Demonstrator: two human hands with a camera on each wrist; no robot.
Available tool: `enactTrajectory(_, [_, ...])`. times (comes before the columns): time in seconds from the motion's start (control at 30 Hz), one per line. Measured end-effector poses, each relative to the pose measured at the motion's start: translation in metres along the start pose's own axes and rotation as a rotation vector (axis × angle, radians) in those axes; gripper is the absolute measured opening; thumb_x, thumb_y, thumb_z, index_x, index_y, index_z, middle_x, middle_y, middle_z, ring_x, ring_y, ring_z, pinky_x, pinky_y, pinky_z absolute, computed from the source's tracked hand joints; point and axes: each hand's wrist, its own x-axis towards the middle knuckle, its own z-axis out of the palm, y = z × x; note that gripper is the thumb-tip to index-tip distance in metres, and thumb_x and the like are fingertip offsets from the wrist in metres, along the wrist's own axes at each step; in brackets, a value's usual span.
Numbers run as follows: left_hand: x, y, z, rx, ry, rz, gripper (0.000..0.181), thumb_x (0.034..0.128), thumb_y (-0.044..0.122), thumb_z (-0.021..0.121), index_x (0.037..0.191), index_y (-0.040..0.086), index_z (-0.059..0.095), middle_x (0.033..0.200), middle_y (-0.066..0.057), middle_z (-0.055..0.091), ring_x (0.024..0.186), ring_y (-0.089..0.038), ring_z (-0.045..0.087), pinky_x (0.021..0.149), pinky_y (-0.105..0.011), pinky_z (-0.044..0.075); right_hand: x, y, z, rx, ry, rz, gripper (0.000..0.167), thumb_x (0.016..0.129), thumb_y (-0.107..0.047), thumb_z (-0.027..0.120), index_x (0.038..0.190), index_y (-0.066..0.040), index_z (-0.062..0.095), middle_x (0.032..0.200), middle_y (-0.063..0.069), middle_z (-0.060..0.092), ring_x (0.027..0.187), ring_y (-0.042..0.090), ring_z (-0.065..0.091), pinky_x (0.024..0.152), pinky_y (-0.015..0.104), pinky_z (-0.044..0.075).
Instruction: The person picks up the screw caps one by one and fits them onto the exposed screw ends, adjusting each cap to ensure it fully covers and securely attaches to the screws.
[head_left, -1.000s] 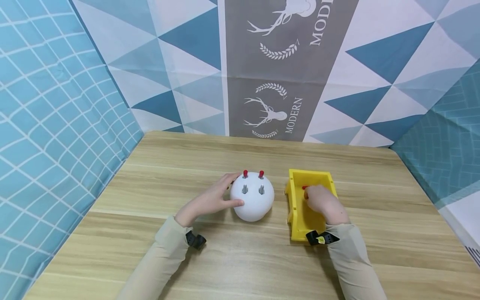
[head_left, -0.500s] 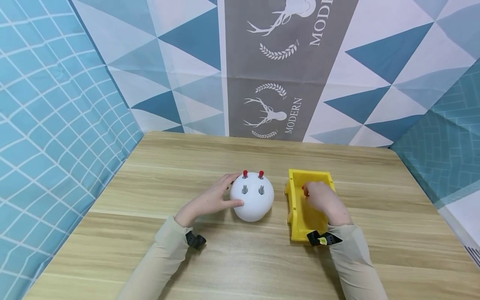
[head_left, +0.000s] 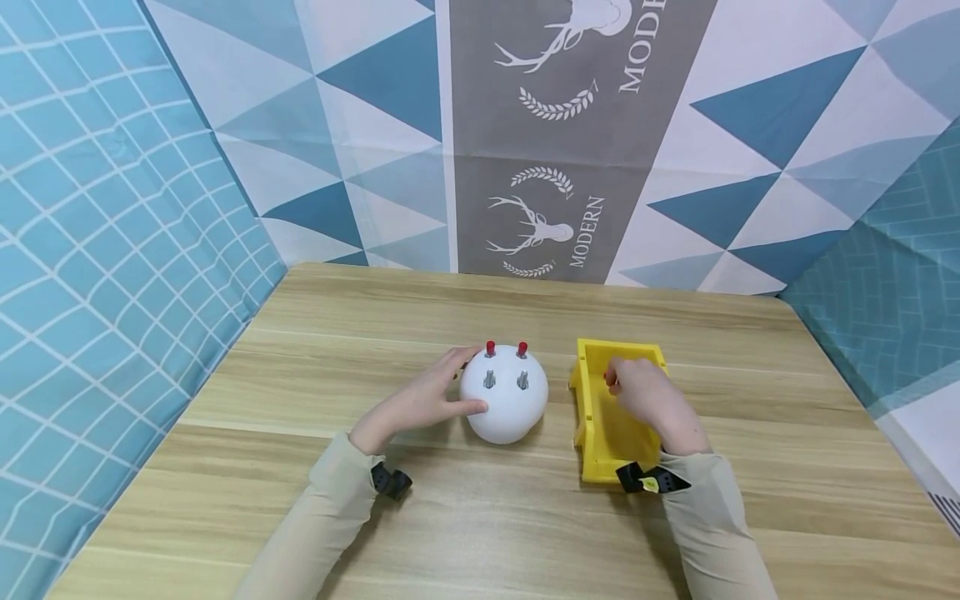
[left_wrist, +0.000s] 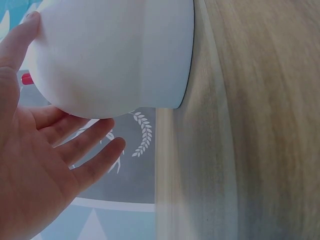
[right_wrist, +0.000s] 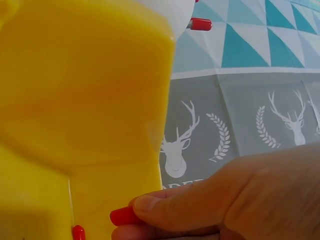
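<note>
A white rounded object (head_left: 504, 419) stands upright with two bare metal pegs (head_left: 523, 380) and two red-capped pegs (head_left: 522, 349). My left hand (head_left: 423, 400) holds its left side, thumb in front and fingers behind; in the left wrist view the fingers (left_wrist: 84, 150) are spread, some touching the white object (left_wrist: 100, 55). Inside the yellow bin, my right hand (head_left: 651, 402) pinches a small red cap (right_wrist: 124, 216) between thumb and fingers. Another red piece (right_wrist: 78, 232) lies in the bin (right_wrist: 85, 100).
The yellow bin (head_left: 589, 425) stands right of the white object on a wooden table (head_left: 480, 533). Patterned cloth (head_left: 390, 125) hangs behind the table, with blue cloth at the left. Each wrist wears a black strap with a small camera.
My right hand has shifted slightly back and drawn up within the bin, and its wrist a little to the right. The left hand and white object have stayed in place.
</note>
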Motion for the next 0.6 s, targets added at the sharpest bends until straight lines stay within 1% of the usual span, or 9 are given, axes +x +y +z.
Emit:
enactTrajectory(0.13, [0.0002,-0.0002,0.0002,-0.001,0.001,0.005,0.088,0.0764,0.057,0.061,0.145,0.018,0.023,0.143,-0.003,0.032,0.131,-0.022,0.032,0.103,-0.047,0.032,-0.0023,-0.0015,-0.0015,0.000,0.020,-0.004,0.006,0.086,0.000,0.055,0.090,0.001,0.059,0.081,0.010,0.059,0.067,0.018,0.050,0.059,0.028,0.045])
enactTrajectory(0.3, [0.0004,0.0005,0.0003,0.001,-0.001,0.010,0.088,0.0766,0.057,0.061,0.145,0.018,0.023,0.143,-0.003,0.032,0.131,-0.022,0.032,0.103,-0.047,0.032,-0.0056,-0.0043,-0.0047,0.001,0.030,0.010,0.007,0.087,-0.001,0.054,0.092,0.001,0.059,0.082,0.009,0.060,0.065,0.017,0.050,0.056,0.026,0.044])
enactTrajectory(0.6, [-0.0002,0.0006,0.0001,-0.006,0.000,0.005,0.086,0.0772,0.056,0.062,0.145,0.019,0.023,0.144,-0.003,0.031,0.132,-0.022,0.031,0.104,-0.047,0.032,-0.0086,-0.0072,-0.0059,0.008,0.060,-0.001,0.006,0.088,0.000,0.052,0.087,-0.002,0.058,0.077,0.005,0.059,0.062,0.016,0.048,0.055,0.024,0.040])
